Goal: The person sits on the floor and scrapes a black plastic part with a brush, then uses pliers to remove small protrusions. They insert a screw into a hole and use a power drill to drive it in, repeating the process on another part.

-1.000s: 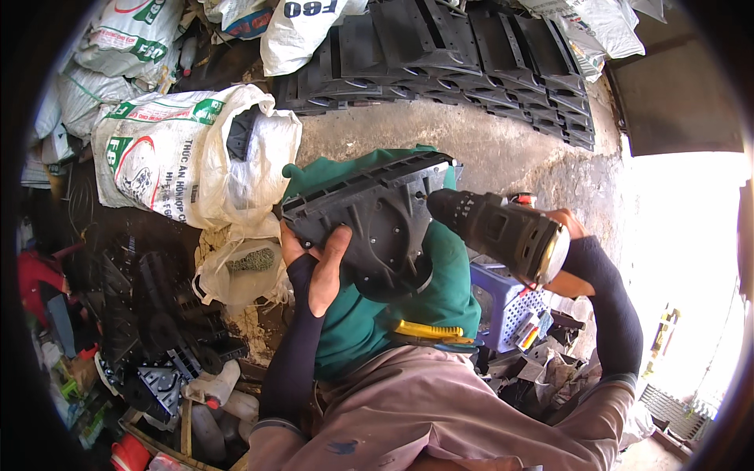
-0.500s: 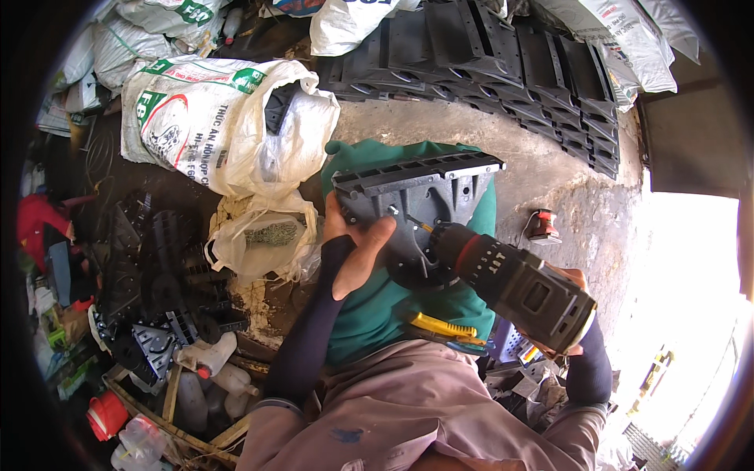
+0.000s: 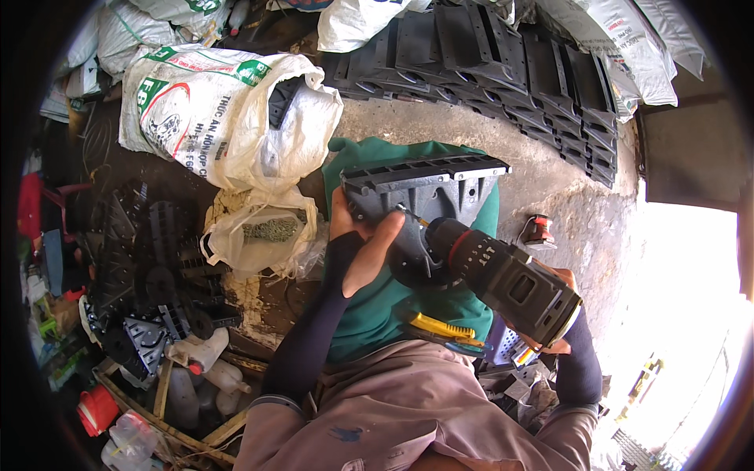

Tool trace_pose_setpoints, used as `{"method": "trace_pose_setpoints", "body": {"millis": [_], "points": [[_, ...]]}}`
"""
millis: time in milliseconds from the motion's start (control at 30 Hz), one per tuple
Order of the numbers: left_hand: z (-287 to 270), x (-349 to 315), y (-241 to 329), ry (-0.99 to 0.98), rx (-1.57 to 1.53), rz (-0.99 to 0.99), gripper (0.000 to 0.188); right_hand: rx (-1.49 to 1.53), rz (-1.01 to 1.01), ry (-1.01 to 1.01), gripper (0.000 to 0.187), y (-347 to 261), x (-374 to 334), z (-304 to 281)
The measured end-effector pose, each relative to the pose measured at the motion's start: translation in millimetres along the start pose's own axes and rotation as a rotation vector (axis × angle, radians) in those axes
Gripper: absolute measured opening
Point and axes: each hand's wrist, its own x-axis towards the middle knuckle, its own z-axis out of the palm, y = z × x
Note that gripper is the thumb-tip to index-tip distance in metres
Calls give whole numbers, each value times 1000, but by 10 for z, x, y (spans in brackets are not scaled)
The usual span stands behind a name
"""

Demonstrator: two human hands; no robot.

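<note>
On my lap, over a green cloth (image 3: 353, 330), rests a black moulded plastic part (image 3: 471, 200) with a ribbed, flat long edge at the far side. My left hand (image 3: 367, 255) grips its left side, thumb lying on the near face beside a small shiny screw (image 3: 400, 208). In my right hand (image 3: 559, 345) is a black cordless drill (image 3: 514, 282), its handle largely hidden under the body. The drill's thin bit points left at the screw; I cannot tell whether the two touch. A yellow cutter knife (image 3: 444, 326) lies on the cloth at my waist.
Stacked black plastic parts (image 3: 479, 63) stand at the far side. A white woven sack (image 3: 228, 118) and a plastic bag of small pieces (image 3: 267, 228) lie to the left. Near left is a wooden crate with bottles (image 3: 184, 396). A small red-and-black object (image 3: 540, 231) sits right.
The drill has shifted slightly left and down in my right hand, its bit still near the screw. My left hand and the plastic part have moved slightly right in view.
</note>
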Motion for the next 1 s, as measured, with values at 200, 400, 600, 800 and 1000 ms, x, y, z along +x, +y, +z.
{"method": "trace_pose_setpoints", "body": {"millis": [200, 400, 600, 800, 1000], "points": [[29, 5, -9, 35, -21, 3, 52, 15, 26, -20, 49, -71, 36, -61], [22, 5, 14, 47, 65, -27, 50, 52, 70, -4, 41, -135, 78, -77], [18, 18, 3, 30, -4, 24, 50, -58, 60, -54, 37, -73, 67, -130], [-11, 10, 6, -15, -28, 32, 53, -344, -14, -285, 45, -140, 123, -278], [-61, 9, -22, -32, 9, -34, 57, -110, 9, -55, 40, -423, 329, -207]]}}
